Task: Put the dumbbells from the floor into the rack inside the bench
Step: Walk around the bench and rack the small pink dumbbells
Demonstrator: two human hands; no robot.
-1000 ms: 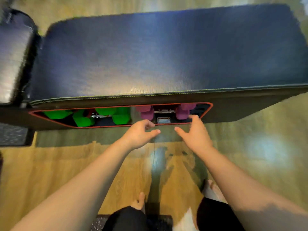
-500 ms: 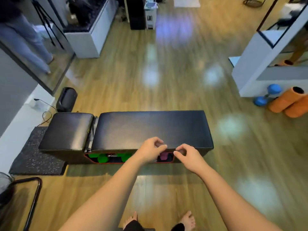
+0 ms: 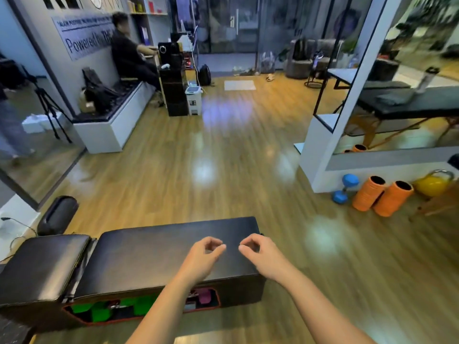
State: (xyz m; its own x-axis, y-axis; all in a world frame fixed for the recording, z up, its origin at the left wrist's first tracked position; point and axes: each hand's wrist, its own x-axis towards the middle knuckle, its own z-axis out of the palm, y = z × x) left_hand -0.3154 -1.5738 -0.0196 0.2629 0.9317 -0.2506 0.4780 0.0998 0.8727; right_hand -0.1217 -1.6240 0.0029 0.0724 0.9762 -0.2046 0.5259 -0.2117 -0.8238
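Note:
A black padded bench [image 3: 139, 256] stands low in the head view. Its front has a red-edged opening, the rack [image 3: 74, 316]. Green dumbbells [image 3: 99, 312] lie in the rack's left part and a purple dumbbell [image 3: 203, 295] in its right part, partly hidden by my left forearm. My left hand [image 3: 202, 259] and my right hand [image 3: 260, 254] hover above the bench's right end, fingers loosely curled, holding nothing. A blue dumbbell [image 3: 344, 188] lies on the floor at the right, by the white wall base.
Two orange foam rollers [image 3: 381, 196] and a yellow kettlebell [image 3: 432, 183] sit near the blue dumbbell. A black cylinder [image 3: 58, 214] lies left of the bench. A person [image 3: 129, 53] sits at the far left. A massage table [image 3: 407, 103] stands at right. Wooden floor [image 3: 211, 170] lies between.
The view has risen from close on the rack to the whole room. My hands moved up from the rack opening to above the bench top, still holding nothing.

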